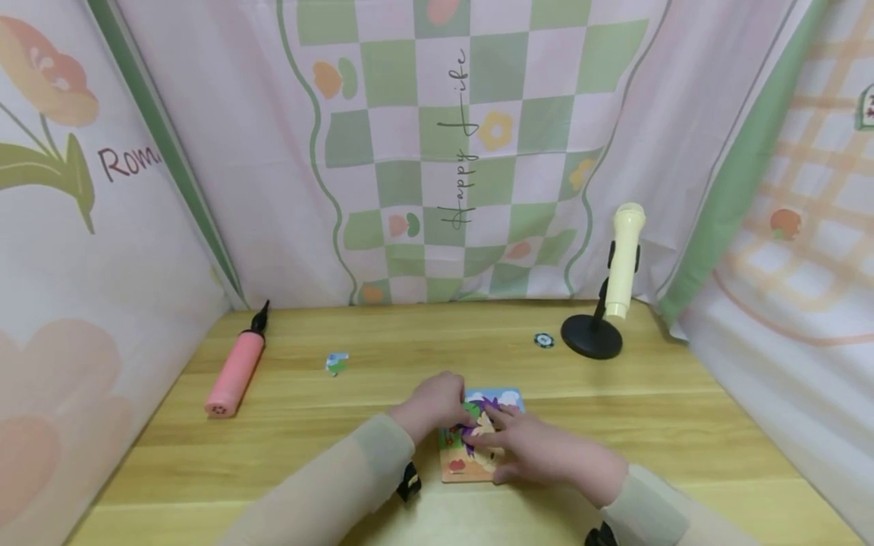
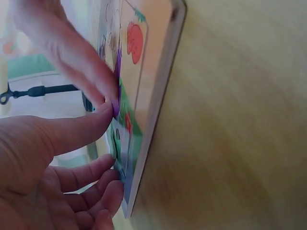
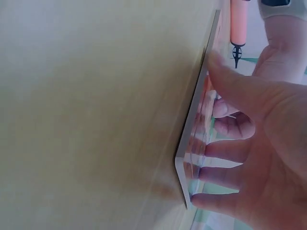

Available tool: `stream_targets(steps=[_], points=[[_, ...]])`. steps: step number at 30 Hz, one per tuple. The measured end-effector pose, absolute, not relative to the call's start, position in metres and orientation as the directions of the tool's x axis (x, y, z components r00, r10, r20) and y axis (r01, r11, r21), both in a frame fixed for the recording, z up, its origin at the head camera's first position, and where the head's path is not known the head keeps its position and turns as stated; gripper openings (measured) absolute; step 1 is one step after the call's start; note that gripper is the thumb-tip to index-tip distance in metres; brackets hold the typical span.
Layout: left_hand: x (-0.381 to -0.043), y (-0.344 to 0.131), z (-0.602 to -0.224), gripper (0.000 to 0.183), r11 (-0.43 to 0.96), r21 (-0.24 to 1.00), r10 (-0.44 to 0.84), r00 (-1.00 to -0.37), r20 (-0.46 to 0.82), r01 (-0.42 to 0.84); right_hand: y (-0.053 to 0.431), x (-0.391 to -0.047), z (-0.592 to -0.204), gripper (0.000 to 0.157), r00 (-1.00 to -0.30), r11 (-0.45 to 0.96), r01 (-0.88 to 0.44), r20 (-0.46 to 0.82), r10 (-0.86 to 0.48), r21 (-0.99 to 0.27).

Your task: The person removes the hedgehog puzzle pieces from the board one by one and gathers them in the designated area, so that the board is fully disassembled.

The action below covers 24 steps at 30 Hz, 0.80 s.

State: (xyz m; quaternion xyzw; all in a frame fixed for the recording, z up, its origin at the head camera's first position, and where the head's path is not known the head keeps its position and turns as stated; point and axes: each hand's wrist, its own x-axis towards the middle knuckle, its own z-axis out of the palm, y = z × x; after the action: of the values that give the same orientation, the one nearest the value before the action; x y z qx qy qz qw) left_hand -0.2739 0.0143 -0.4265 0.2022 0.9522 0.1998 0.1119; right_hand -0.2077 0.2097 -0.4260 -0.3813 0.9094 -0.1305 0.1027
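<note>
A small picture puzzle board lies flat on the wooden table, with a purple-haired figure, a red fruit and blue sky printed on it. My left hand reaches over its left side. In the left wrist view, the left thumb touches a purple part, while the other fingers rest loosely bent near the board's edge. From the right, my right hand lays spread, fairly straight fingers on the picture. Its thumb is at the board's near edge in the right wrist view. The hands cover much of the picture's middle.
A light blue and green puzzle piece lies left of the board. Farther left is a pink hand pump. At the back right stand a round black-and-white chip and a cream microphone on a black stand. Printed curtains surround the table.
</note>
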Motion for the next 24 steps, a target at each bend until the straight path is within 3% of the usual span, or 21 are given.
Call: stream_targets(steps=[7,24], points=[[-0.277,0.011,-0.430,0.038,0.786,0.541,0.434,-0.890,-0.140,0.299,0.216,-0.191,-0.422,0.063,-0.736,0.725,-0.581,-0.141,-0.662,-0.370],[-0.300,-0.002,-0.440,0.014,0.575,0.802,0.344,-0.938,-0.054,0.164,0.217,-0.191,-0.422,0.063,-0.745,0.743,-0.567,-0.164,-0.647,-0.356]])
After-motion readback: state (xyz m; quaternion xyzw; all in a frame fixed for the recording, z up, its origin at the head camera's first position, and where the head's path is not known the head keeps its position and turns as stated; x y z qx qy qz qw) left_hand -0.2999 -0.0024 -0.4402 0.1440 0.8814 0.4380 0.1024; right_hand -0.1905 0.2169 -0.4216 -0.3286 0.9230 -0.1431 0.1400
